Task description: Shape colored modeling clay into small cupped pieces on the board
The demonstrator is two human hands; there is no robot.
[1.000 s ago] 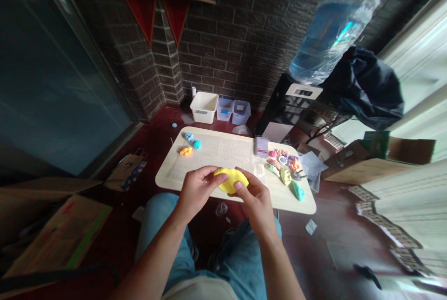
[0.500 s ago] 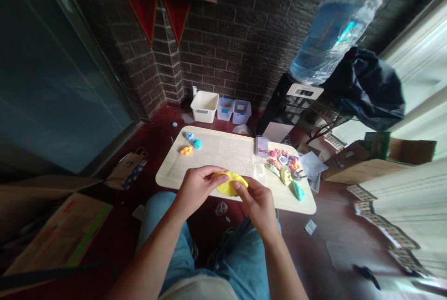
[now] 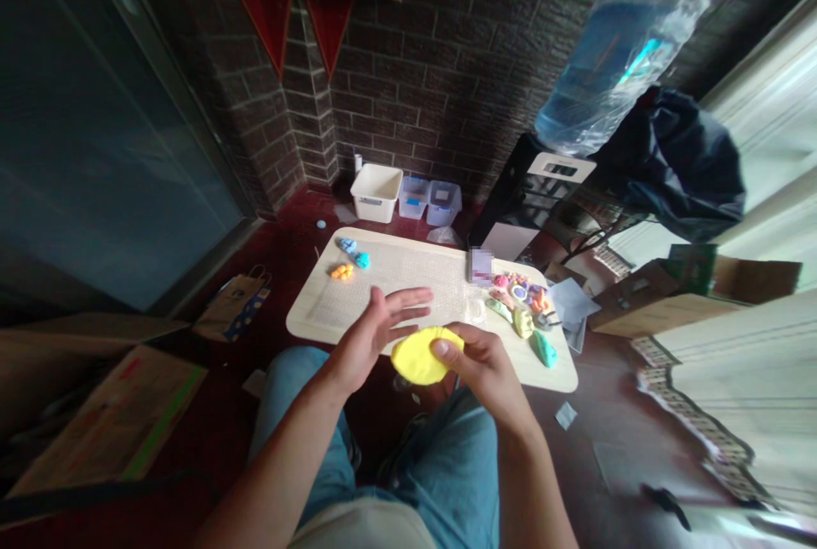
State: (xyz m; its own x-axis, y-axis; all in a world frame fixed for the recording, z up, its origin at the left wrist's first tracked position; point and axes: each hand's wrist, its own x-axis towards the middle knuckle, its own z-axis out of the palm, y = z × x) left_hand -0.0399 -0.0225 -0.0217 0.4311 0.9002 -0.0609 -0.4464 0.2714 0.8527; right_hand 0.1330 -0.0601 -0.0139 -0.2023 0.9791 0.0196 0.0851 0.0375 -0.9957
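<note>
A flattened, roundish piece of yellow modelling clay is pinched at its right edge by my right hand, thumb on top and fingers behind. My left hand is open just left of the clay, fingers stretched out and apart from one another. Both hands are over the near edge of a low, pale table. On its far left lie an orange clay lump, a teal lump and a blue lump.
Several coloured clay pieces, among them a green lump and a pale yellow lump, crowd the table's right end. A bubble-wrap sheet covers its middle. Behind stand a white bin and a water dispenser. Cardboard boxes flank the left.
My left hand has let go of the yellow clay and spread its fingers. The clay, held now by my right hand alone, has turned to show more of its flat face.
</note>
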